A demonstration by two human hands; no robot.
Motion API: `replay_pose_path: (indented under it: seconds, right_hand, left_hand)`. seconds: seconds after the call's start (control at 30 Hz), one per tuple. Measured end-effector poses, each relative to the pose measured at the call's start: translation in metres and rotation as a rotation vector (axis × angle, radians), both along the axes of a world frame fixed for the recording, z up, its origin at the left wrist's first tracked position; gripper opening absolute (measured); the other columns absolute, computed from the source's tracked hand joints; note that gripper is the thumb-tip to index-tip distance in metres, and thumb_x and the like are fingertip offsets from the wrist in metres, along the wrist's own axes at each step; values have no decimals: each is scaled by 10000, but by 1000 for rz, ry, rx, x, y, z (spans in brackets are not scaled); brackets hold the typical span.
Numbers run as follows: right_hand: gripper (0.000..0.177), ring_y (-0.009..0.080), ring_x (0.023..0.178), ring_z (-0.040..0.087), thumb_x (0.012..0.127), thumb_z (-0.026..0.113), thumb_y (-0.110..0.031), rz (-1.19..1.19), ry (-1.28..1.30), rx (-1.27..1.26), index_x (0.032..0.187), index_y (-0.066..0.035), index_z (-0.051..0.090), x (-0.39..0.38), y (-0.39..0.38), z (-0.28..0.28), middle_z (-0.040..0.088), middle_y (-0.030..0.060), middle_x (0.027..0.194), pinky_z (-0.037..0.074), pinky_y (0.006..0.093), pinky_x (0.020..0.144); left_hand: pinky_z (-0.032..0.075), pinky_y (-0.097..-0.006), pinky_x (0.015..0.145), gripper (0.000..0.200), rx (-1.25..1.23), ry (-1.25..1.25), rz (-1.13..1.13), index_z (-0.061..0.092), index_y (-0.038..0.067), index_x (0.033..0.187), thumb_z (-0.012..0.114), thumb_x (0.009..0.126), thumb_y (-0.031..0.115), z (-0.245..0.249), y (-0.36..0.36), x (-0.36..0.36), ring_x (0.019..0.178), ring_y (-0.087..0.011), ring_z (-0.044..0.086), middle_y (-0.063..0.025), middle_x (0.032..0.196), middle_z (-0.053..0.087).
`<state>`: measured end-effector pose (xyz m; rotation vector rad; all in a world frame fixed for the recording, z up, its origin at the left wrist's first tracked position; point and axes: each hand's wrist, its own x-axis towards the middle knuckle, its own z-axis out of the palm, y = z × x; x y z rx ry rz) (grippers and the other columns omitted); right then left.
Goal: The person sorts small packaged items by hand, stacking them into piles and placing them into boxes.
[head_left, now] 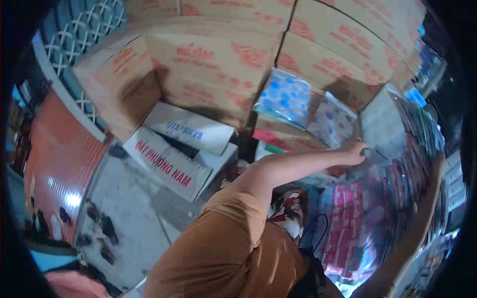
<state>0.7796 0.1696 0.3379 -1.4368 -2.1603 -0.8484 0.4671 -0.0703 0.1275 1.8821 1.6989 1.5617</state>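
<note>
My left hand (355, 151) reaches across to the right, fingers curled at the edge of a large plastic-wrapped bundle (397, 154). Many thin, flat packs are layered in this bundle, some dark and reddish, with a pale grey face at its upper left. My right forearm (422, 223) runs up along the bundle's right side; the fingers of that hand cannot be made out. Just beyond my left hand, a clear pack with a grey spotted pattern (332, 121) leans beside a blue-dotted pack (285, 97). Pink packs (340, 223) are stacked below the bundle.
Large brown cartons (213, 59) with red print are stacked ahead. An opened white carton (169, 161) stands on the grey floor (129, 208). Several shoes (107, 226) lie at the left, near a reddish ribbed surface (62, 159) and a metal folding gate (79, 42).
</note>
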Motion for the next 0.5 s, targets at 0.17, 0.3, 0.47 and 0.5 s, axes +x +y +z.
replay_pose_path:
  seconds: [0.17,0.3,0.47,0.5]
  right_hand:
    - [370,379,735,569,737,483,-327,195,135,266,780,22,598,24,34,-7,598,217,796,453,456,653]
    - [343,328,944,511,760,464,-216,64,31,276,1064,-60,487,-30,-23,-6,537,182,1021,412,432,776]
    - [354,320,1031,487,784,426,-219,51,72,323,1117,-111,478,-27,-19,-11,520,175,1092,398,472,797]
    - [351,323,1027,487,796,405,-232,31,100,234,1120,-119,474,-15,-6,-10,517,170,1098,399,465,797]
  left_hand:
    - [409,-366,829,354,-235,-227,-58,558,50,1020,578,700,200,11,-33,-32,956,-303,519,-175,982,559]
    - [436,-371,760,311,-92,26,141,588,109,968,567,706,275,-24,-34,-85,875,-274,561,-127,931,595]
    - [374,-509,765,257,-158,146,683,590,180,950,557,706,254,-51,-62,-168,911,-260,531,-87,971,563]
    - [377,-508,750,252,-169,168,786,586,169,941,568,701,242,-54,-70,-187,911,-263,525,-80,969,558]
